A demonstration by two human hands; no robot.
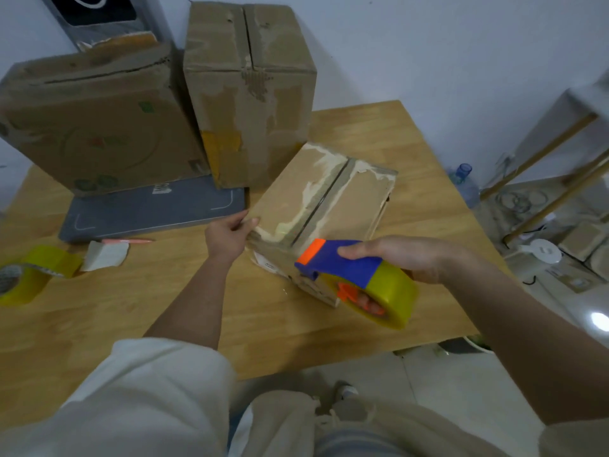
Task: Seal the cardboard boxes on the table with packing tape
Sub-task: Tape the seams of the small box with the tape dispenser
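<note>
Wooden table (428, 179): left hand (227, 237) steadying small box (324, 206), right hand (408, 258) gripping tape dispenser (357, 275) beside it.

Wooden table (412, 153), three cardboard boxes (323, 199), grey board (155, 209), tape roll (36, 275)

Standing against a plain pale wall (428, 44): a light wooden table (131, 324). Lying below at right, pale floor tiles (445, 390), catching a bright glare (598, 319). Leaning nearby, a white wooden-legged shelf (560, 133).
</note>
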